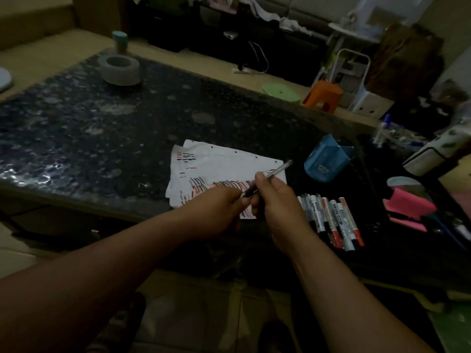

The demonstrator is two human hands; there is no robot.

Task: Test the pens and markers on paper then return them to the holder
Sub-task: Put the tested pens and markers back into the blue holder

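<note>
**A pen held in both hands above the marked paper**

Nearest, above the near edge of the bench [76, 128], a clear-barrelled pen [277, 171] is held by both hands. Its lower, dark end is pinched by the curled fingers of the left hand [216, 207]. The barrel is gripped just above that by the right hand [277, 207], and the upper end is tilted up and away to the right.

Under the hands, loose sheets of paper [229, 161] covered in short black and red strokes are spread close to the near edge. Just to the right of the paper, a row of markers [331, 222] is laid flat, side by side. Pink sticky notes [407, 207] are seen toward the right edge.

Beyond the markers, a blue holder [326, 161] appears tipped over, near the paper's right corner but apart from it. At the far left corner a grey tape roll [119, 70] is set flat.
</note>
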